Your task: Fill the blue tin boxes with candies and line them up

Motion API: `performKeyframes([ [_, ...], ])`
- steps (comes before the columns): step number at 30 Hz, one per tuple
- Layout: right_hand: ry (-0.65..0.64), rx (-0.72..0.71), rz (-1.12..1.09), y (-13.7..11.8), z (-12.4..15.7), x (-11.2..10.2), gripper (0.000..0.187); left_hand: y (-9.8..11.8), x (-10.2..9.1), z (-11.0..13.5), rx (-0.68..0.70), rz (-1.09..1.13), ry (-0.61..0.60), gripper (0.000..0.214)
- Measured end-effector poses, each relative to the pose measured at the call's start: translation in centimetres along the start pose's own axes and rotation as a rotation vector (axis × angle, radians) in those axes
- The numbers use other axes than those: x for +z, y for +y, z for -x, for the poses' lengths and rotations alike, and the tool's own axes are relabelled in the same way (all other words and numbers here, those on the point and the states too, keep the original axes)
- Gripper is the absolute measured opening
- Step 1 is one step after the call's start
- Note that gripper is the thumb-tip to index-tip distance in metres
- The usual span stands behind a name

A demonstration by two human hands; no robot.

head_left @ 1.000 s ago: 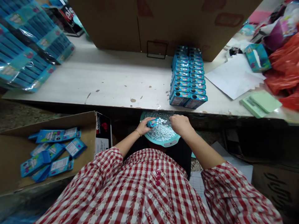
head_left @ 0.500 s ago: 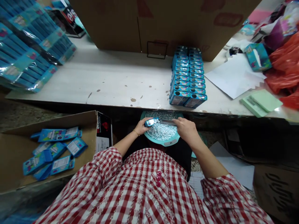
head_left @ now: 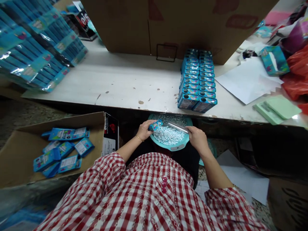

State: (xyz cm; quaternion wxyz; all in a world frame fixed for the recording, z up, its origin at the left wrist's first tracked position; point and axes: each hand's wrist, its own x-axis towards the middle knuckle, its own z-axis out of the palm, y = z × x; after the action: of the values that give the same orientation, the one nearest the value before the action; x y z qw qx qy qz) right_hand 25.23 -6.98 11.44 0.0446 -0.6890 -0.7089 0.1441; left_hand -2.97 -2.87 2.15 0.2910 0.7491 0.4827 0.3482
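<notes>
On my lap rests a teal basin (head_left: 177,148) filled with small pale pellets (head_left: 169,135). My left hand (head_left: 144,129) is closed round a small blue box (head_left: 156,125) at the basin's left side, over the pellets. My right hand (head_left: 197,138) grips one end of a shiny metal scoop, a long narrow tube or trough (head_left: 178,127), at the basin's right rim. The scoop's far end points left over the pellets, apart from the box. Whether pellets lie in the scoop is too small to tell.
Two rows of upright blue boxes (head_left: 198,85) stand on the white table (head_left: 125,80), before a large cardboard carton (head_left: 183,25). Wrapped blue packs (head_left: 36,48) sit at left. An open carton (head_left: 96,128) holds several blue boxes. Papers (head_left: 247,80) and a green scale-like device (head_left: 276,109) lie right.
The scoop has moved right, away from the box, with my right hand. The box has turned in my left hand, its printed side now showing. The whole view has shifted slightly.
</notes>
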Motion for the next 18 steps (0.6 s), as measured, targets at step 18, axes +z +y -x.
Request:
performKeyframes([
  [18, 0.033, 0.189, -0.738, 4.2, 2.7, 8.1, 0.042, 3.7, 0.6, -11.4, -0.257, 0.202, 0.500, 0.080],
])
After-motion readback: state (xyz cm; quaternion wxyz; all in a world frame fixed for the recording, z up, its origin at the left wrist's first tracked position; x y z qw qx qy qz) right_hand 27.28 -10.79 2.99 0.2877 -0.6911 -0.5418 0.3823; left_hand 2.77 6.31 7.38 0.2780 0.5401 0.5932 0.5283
